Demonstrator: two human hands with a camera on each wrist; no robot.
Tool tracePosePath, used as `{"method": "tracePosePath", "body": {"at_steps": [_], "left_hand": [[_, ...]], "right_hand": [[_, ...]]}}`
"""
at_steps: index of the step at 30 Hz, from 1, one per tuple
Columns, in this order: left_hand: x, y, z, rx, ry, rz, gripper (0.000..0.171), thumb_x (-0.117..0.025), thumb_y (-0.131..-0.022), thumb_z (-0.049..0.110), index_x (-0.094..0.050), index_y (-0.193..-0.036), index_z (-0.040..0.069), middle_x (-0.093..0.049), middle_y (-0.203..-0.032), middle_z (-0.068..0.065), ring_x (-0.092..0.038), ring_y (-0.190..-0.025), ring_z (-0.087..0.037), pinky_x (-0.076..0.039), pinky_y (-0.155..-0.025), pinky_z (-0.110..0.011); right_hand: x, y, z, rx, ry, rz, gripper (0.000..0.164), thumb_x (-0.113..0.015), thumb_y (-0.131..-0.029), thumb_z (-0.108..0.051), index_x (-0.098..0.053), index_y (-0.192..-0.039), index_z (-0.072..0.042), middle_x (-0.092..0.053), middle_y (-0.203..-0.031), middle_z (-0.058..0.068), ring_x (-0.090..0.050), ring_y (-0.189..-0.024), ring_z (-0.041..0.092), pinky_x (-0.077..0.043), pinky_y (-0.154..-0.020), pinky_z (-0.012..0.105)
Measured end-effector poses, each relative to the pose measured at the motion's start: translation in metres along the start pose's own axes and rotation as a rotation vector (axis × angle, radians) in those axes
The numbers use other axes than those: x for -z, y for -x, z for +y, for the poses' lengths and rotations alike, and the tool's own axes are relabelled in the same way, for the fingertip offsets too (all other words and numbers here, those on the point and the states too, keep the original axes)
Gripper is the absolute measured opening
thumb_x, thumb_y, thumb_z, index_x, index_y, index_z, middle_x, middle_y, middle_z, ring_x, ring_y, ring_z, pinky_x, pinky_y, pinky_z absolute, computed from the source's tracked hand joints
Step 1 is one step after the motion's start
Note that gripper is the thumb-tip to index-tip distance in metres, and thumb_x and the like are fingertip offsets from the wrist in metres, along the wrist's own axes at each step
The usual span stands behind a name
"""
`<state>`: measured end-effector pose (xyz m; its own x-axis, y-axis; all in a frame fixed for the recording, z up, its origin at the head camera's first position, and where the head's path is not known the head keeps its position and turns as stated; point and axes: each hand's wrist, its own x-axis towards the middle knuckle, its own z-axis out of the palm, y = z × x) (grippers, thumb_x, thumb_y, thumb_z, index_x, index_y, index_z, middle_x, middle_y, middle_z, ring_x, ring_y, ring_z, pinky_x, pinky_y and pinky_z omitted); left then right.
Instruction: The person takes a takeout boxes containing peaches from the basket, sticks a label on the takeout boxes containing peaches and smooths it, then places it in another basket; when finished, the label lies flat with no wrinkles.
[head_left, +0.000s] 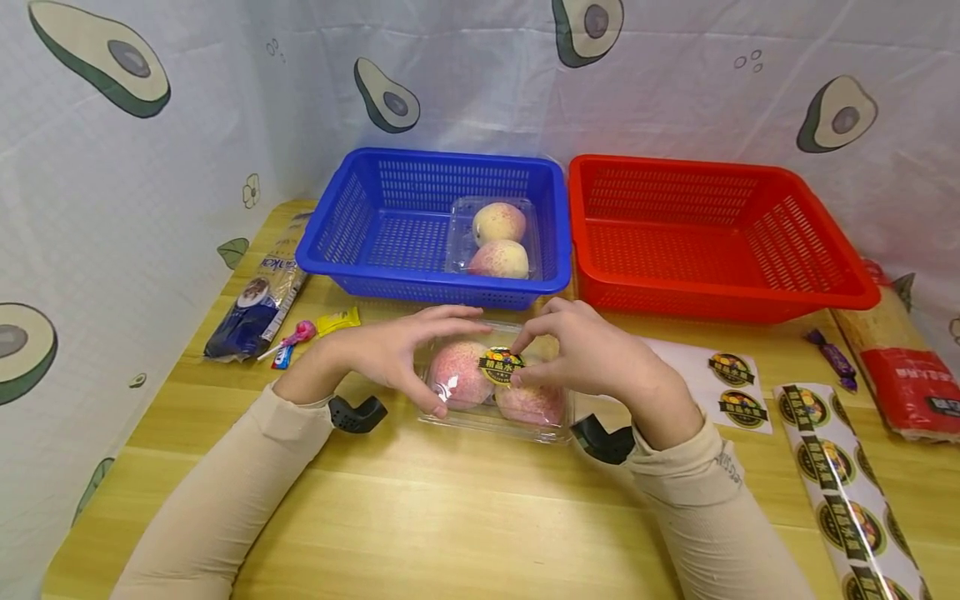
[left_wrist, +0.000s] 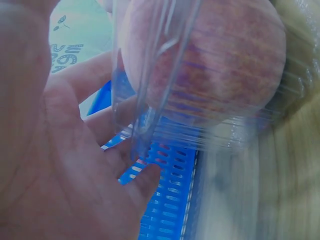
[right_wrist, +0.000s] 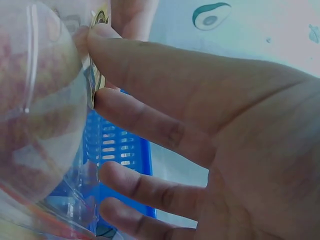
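Note:
A clear plastic box of peaches stands on the table, one peach at its left and another at its right. A round black-and-gold sticker sits at the middle of the lid. My right hand holds this sticker's right side between thumb and index finger; its other fingers reach down beside the box in the right wrist view. My left hand spans the box's left end, thumb at the front and fingers extended toward the back. In the left wrist view its palm faces the clear side wall.
Behind stand a blue basket with another box of peaches and a red basket. Sticker sheets and a red packet lie right. A blue packet, lollipop and yellow sweet lie left.

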<state>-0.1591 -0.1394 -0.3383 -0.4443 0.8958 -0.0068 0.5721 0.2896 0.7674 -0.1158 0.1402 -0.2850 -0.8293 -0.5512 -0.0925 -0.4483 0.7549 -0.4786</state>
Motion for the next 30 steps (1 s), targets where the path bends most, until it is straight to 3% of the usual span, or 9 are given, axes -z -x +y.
{"method": "tracePosePath", "body": {"at_steps": [9, 18, 22, 26, 30], "left_hand": [[0.009, 0.005, 0.006, 0.010, -0.019, 0.054, 0.097, -0.090, -0.076, 0.038, -0.039, -0.155, 0.016, -0.025, -0.164, -0.008, -0.016, -0.150, -0.019, -0.021, -0.117, -0.053], [0.019, 0.012, 0.006, -0.071, -0.048, 0.107, 0.091, -0.088, -0.079, 0.032, -0.041, -0.153, 0.009, -0.036, -0.159, -0.003, -0.024, -0.148, -0.018, -0.021, -0.119, -0.046], [0.030, 0.020, 0.008, -0.080, -0.017, 0.168, 0.084, -0.087, -0.081, 0.024, -0.044, -0.152, 0.008, -0.041, -0.156, -0.002, -0.030, -0.146, -0.018, -0.024, -0.118, -0.044], [0.040, 0.029, 0.011, -0.100, 0.109, 0.253, 0.075, -0.084, -0.083, 0.009, -0.047, -0.148, 0.003, -0.048, -0.150, -0.010, -0.043, -0.138, -0.025, -0.033, -0.114, -0.042], [0.050, 0.040, 0.013, -0.121, 0.194, 0.396, 0.067, -0.080, -0.083, -0.002, -0.052, -0.143, 0.001, -0.053, -0.144, -0.013, -0.052, -0.130, -0.030, -0.041, -0.109, -0.042]], "right_hand": [[0.000, -0.003, 0.006, 0.004, -0.091, -0.019, 0.020, -0.087, -0.079, -0.027, -0.078, -0.094, -0.018, -0.059, -0.108, 0.010, -0.052, -0.105, 0.035, -0.046, -0.088, 0.049], [-0.001, -0.007, 0.019, 0.058, -0.220, -0.062, 0.021, -0.087, -0.080, -0.025, -0.075, -0.095, -0.015, -0.060, -0.102, 0.008, -0.055, -0.100, 0.029, -0.047, -0.088, 0.048], [-0.001, -0.009, 0.023, 0.077, -0.241, -0.072, 0.024, -0.088, -0.079, -0.025, -0.073, -0.095, -0.017, -0.059, -0.104, 0.008, -0.052, -0.102, 0.028, -0.046, -0.088, 0.047], [-0.001, -0.011, 0.026, 0.091, -0.244, -0.074, 0.026, -0.089, -0.077, -0.025, -0.071, -0.095, -0.019, -0.059, -0.104, 0.008, -0.051, -0.104, 0.027, -0.045, -0.089, 0.047], [-0.001, -0.010, 0.027, 0.092, -0.251, -0.077, 0.027, -0.089, -0.077, -0.026, -0.071, -0.095, -0.019, -0.059, -0.105, 0.008, -0.051, -0.104, 0.028, -0.045, -0.090, 0.047]]}}
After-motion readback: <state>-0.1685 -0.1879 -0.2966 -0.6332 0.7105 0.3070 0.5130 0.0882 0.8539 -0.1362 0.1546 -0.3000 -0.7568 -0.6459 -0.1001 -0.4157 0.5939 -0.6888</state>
